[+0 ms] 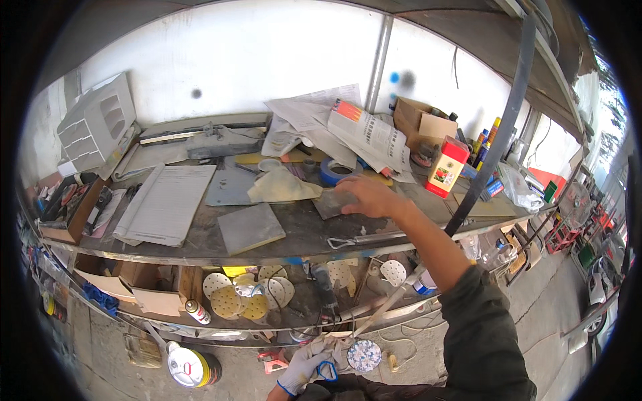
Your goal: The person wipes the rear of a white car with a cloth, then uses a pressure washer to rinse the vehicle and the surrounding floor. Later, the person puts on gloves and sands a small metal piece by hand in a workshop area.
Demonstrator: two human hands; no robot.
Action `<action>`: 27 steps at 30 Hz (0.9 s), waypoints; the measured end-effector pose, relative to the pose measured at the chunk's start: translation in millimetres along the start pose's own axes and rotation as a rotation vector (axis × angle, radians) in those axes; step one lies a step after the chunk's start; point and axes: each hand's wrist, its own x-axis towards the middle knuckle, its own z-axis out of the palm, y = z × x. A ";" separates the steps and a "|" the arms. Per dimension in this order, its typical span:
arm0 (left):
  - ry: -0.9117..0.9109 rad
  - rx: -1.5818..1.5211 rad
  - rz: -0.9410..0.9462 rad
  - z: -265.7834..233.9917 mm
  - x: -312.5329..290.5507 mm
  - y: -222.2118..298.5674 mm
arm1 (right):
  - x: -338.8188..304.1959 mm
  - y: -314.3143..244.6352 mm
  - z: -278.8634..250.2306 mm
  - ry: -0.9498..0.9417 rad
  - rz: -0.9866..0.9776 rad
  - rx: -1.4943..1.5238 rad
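A smudged white wall [234,73] backs a long, dark-topped bench [304,235] above a grey concrete floor [535,317] in daylight.

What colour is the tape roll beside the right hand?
The tape roll by the right hand is blue, seen best in the head view.

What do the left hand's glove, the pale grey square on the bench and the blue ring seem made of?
Glove: probably matt knitted cloth; soft folds, blue-edged cuff.
Grey square: possibly a foam pad; dull face, thick edge.
Blue ring: perhaps paper or plastic tape, judging by its roll shape; finish unclear.
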 end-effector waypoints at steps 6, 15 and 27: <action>0.144 0.011 0.033 -12.5 -24.9 16.9 | 38.6 10.3 -11.5 -0.379 0.123 -0.065; 0.078 -0.004 -0.069 -43.4 -33.9 24.1 | -6.2 -11.5 -48.3 0.116 0.194 0.162; -0.057 0.056 0.021 -19.4 22.1 -0.2 | -218.4 -190.7 77.3 0.176 0.646 1.338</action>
